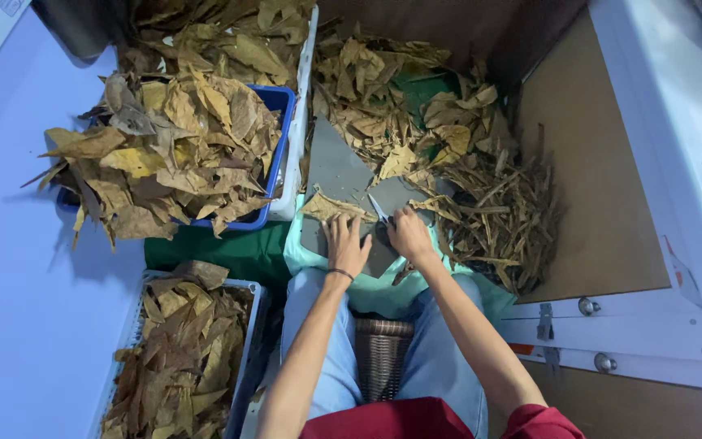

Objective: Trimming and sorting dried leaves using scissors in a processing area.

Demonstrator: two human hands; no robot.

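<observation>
— Where is the leaf she's working on?

— A dry brown leaf lies flat on the grey board across the lap, just beyond the fingertips of the left hand. That hand is spread palm down, fingers loose and pressing the near edge of the leaf against the board.

— And the other hand?

— The right hand is clenched around a small knife, whose blade points up and left, its tip right beside the leaf's right end. The two hands sit close together, not quite touching.

— What lies around them?

— To the right of the board, a heap of stripped stems. Behind it, loose leaves on the floor. On the left, a blue crate heaped with leaves, and nearer, a grey basket with flatter ones stacked inside. A wicker stool shows between the knees.
</observation>
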